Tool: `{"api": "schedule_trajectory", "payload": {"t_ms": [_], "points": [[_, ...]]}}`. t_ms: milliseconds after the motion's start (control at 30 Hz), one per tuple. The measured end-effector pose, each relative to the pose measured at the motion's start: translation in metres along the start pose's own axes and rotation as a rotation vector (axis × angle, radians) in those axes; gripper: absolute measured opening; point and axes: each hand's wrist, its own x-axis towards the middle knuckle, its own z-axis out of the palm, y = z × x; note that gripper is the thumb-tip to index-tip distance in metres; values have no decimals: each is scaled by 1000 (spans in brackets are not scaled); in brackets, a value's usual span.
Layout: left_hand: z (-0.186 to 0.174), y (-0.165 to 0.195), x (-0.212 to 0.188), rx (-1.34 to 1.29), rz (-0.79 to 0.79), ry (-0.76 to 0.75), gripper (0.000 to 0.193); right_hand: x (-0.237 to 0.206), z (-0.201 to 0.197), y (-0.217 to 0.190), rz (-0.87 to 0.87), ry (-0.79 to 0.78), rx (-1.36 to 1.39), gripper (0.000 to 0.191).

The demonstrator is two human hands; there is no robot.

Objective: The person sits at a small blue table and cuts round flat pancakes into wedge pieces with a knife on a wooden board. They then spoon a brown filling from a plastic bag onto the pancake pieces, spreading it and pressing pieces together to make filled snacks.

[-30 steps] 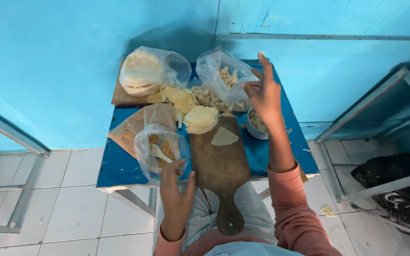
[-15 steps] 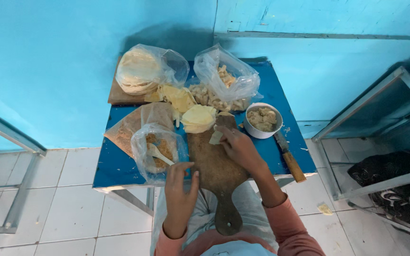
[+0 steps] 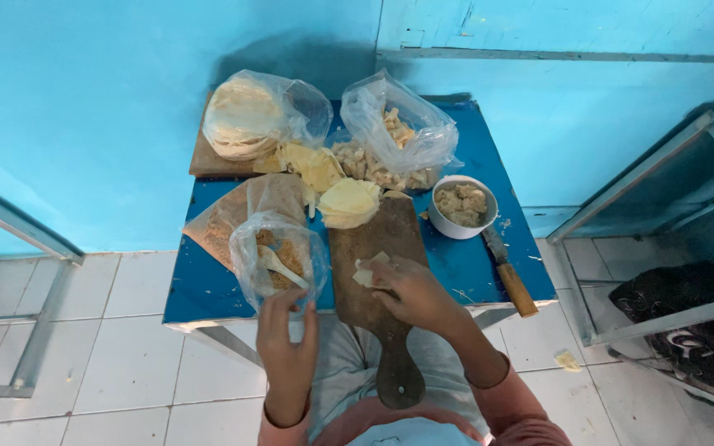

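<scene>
My right hand (image 3: 411, 293) rests on the wooden cutting board (image 3: 373, 248), fingers closed on a thin pale wrapper sheet (image 3: 369, 271). At the table's near edge, my left hand (image 3: 284, 326) grips the lower rim of a clear plastic bag (image 3: 278, 260) that holds brown crumbs and a white spoon (image 3: 278, 266). A stack of pale folded wrappers (image 3: 347, 202) sits at the board's far end. A white bowl of filling (image 3: 463, 206) stands to the right of the board.
The small blue table (image 3: 208, 289) also carries a bagged stack of round flat sheets (image 3: 245, 120), a clear bag of pale chunks (image 3: 394, 140) and a wooden-handled knife (image 3: 507, 272). Metal racks stand at the left (image 3: 18, 248) and right (image 3: 663, 231) over white floor tiles.
My right hand has come back from the far bag of chunks to the near end of the board and now holds the wrapper sheet there. My left hand stays at the crumb bag.
</scene>
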Motion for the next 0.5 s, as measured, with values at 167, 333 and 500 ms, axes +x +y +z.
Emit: {"api": "schedule_trajectory", "payload": {"t_ms": [167, 333, 500], "points": [[-17, -7, 0, 104, -40, 179, 20, 20, 20, -29, -111, -75, 158, 37], [-17, -15, 2, 188, -55, 264, 26, 69, 65, -41, -101, -160, 73, 42], [-15, -26, 2, 282, -31, 284, 54, 87, 90, -35, 35, -219, -50, 47]]}}
